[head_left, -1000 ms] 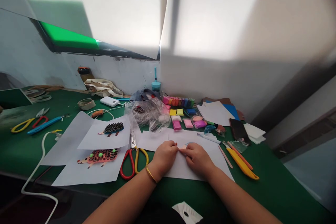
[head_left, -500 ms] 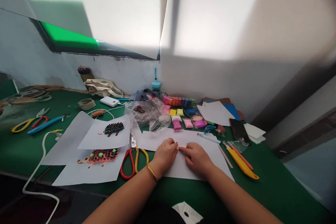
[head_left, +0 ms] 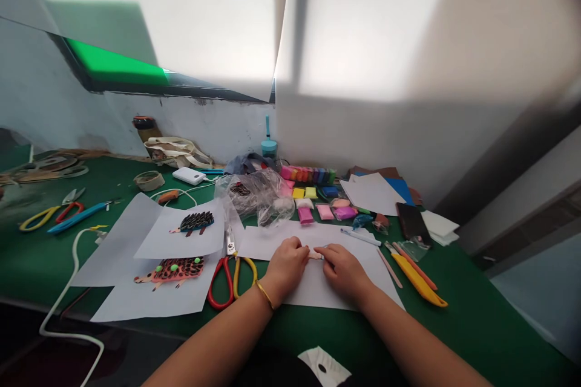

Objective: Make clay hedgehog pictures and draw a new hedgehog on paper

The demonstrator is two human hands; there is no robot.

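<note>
Near centre: one white sheet (head_left: 379, 290). On it, left hand (head_left: 289, 266), fingers curled at the left end of a small pale piece (head_left: 315, 256); pinch cannot be told. Right hand (head_left: 344, 271), forefinger extended at the piece; hold unclear. Piece partly hidden, seemingly unfinished. Left: pink hedgehog figure (head_left: 177, 273), then dark-backed hedgehog figure (head_left: 196, 222), both apparently complete. Far: coloured packets (head_left: 325, 212).

At the far left of the desk (head_left: 481, 314), you had open scissors (head_left: 58, 208) beside a blue cutter (head_left: 79, 217). Farther back, a tape roll (head_left: 154, 183) sat near a white power bank (head_left: 188, 176), and a light-blue cup (head_left: 269, 148) stood by the wall (head_left: 227, 133). To your right, a dark phone (head_left: 413, 222) lay beside white papers (head_left: 439, 225).
</note>
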